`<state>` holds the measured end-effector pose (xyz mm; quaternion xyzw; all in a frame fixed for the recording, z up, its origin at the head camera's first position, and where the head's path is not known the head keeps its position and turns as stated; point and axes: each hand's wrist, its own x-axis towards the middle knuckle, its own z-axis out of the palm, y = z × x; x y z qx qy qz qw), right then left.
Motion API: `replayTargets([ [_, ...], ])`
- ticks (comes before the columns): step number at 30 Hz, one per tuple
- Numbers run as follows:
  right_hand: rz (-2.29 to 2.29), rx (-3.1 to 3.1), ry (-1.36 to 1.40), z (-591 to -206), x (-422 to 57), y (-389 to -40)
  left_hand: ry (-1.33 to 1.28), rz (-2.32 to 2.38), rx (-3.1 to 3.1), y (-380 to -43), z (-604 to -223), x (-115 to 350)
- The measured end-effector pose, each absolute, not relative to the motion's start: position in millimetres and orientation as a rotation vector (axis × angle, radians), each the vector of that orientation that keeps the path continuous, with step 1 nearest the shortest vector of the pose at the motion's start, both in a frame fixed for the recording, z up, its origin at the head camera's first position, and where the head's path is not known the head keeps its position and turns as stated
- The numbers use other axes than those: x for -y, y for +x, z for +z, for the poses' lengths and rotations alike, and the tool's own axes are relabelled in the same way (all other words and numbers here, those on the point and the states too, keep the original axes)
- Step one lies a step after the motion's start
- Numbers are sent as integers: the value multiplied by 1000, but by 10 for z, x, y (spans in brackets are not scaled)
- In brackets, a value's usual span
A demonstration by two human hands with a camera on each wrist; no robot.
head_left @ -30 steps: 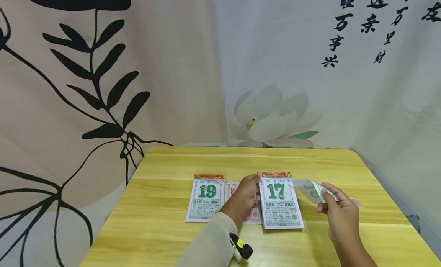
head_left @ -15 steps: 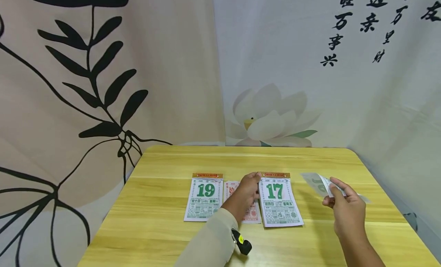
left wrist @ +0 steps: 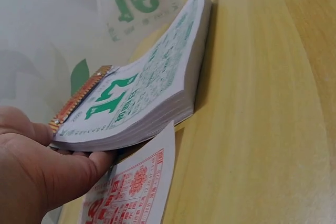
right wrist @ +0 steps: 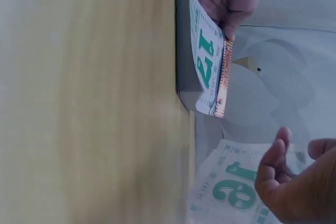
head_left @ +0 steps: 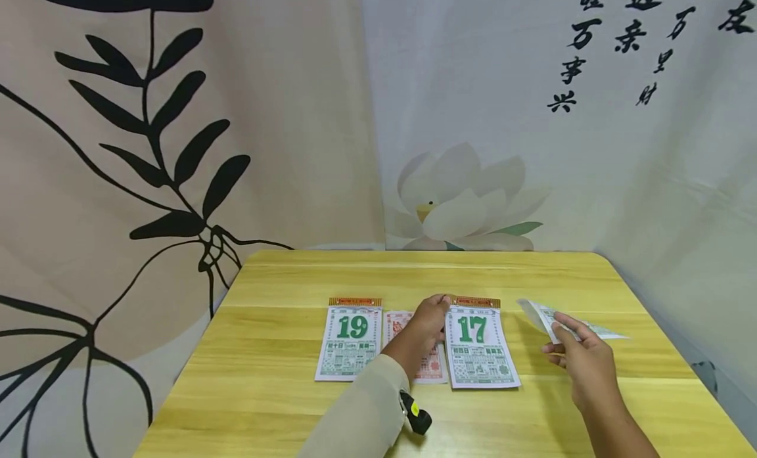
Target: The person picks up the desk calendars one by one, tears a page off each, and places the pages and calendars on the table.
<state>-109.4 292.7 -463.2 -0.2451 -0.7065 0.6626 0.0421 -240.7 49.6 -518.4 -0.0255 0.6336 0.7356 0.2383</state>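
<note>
A thick tear-off calendar point(head_left: 482, 346) reading 17 stands propped at a slant on the wooden table. My left hand point(head_left: 427, 320) grips its upper left edge, beside the red and gold binding strip point(left wrist: 81, 98); the left wrist view shows the fingers reaching underneath. To the right, my right hand point(head_left: 591, 366) holds a thin, loose calendar sheet point(head_left: 585, 326) above the table. A green 16 shows through this calendar page in both wrist views. The exact finger contact on it is partly hidden.
Left of my hand lies another calendar point(head_left: 353, 343) reading 19. Between the two calendars is a red-printed sheet point(head_left: 434, 366), partly covered by my left hand and wrist. The wooden table point(head_left: 266, 353) ends at a printed curtain point(head_left: 307, 116) behind.
My right hand first carries the loose sheet away to the right, then comes back slightly left. The sheet has turned and its printed face shows more. My left hand keeps its grip on the calendar.
</note>
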Motion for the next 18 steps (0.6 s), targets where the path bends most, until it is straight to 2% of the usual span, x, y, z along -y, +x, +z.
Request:
replayTargets([
  [10,2357,2267,-663,-4812,-3038,-1053,49,1874,-1922,-2364,-5121,-503],
  [18,2424,2287,-664,-4900,-3017,-1053,80,1837,-2037,-2349,-5091,-489],
])
